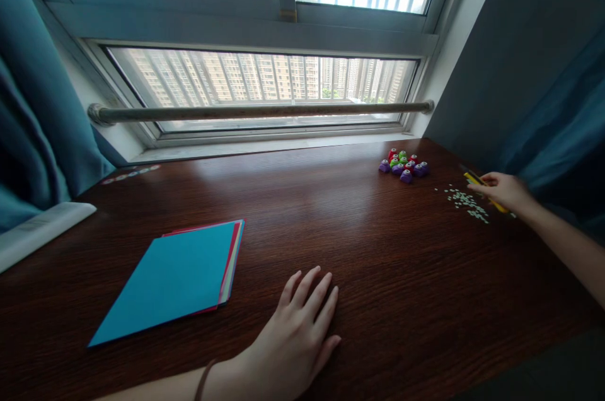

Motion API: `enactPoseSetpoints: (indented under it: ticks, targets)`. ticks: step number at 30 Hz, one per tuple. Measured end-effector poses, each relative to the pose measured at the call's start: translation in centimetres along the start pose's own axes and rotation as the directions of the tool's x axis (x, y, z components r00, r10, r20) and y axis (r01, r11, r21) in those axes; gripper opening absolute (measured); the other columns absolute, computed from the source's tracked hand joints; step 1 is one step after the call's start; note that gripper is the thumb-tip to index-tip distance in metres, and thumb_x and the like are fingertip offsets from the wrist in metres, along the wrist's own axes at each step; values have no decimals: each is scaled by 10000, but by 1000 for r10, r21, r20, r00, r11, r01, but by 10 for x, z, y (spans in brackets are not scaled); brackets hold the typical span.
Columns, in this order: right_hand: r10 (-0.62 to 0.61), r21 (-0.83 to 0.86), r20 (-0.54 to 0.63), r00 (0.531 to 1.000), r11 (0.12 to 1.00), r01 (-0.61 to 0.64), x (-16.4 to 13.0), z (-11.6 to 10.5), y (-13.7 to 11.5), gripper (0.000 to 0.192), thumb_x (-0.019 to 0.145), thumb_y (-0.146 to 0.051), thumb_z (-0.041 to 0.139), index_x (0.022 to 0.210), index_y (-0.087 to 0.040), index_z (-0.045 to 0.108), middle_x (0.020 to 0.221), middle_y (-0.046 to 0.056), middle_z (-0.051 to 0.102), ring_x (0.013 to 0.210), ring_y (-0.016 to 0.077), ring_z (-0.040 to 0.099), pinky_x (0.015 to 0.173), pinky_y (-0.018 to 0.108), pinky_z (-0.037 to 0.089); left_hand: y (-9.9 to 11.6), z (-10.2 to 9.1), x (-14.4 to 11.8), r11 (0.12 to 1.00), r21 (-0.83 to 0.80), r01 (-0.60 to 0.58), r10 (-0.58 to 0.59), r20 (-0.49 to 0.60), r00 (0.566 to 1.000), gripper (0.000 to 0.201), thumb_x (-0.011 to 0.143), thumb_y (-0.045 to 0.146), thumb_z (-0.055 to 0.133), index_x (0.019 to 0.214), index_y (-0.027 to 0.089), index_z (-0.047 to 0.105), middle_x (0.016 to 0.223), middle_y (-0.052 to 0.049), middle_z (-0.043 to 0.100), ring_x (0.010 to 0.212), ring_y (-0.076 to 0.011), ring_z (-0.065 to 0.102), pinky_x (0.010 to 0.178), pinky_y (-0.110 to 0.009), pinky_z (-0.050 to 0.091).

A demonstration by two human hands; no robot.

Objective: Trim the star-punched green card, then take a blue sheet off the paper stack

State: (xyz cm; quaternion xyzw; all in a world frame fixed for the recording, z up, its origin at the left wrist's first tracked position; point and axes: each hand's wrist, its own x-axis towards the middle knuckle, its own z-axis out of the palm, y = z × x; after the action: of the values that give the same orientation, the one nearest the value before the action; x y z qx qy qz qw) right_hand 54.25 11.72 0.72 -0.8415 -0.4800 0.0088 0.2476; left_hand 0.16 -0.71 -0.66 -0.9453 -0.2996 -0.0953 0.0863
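Note:
My left hand (pixel 297 335) lies palm down on the dark wooden table, fingers stretched out and holding nothing. To its left is a stack of coloured paper (pixel 174 278), blue on top with red and pale edges showing. At the far right my right hand (pixel 508 190) is closed around a long, thin yellow-and-black tool (pixel 498 206), perhaps a utility knife; its exact kind is unclear. Beside that hand, small pale bits (pixel 466 200) are scattered on the table. Behind them sits a cluster of small red, green and purple craft punches (pixel 405 168).
A white, flat-sided object (pixel 42 232) lies at the left edge near a blue curtain (pixel 42 104). A patterned strip (pixel 131 174) rests at the back left. Across the window runs a metal rail (pixel 265 112), above the table's far edge.

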Motion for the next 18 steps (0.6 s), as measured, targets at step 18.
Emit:
enactPoseSetpoints:
  ticks: [18]
  targets:
    - [-364,-476,219,905,770,425,-67,42,-28,352,873,-474,398,956,-238,645,838,72,589,719,237,584,519,290,349,1,0,-3,1000,-3,0,0,3,1000,447,914,407,369,1300,192,431,1338,-75,449,1230,-298,374,983,-445,313]
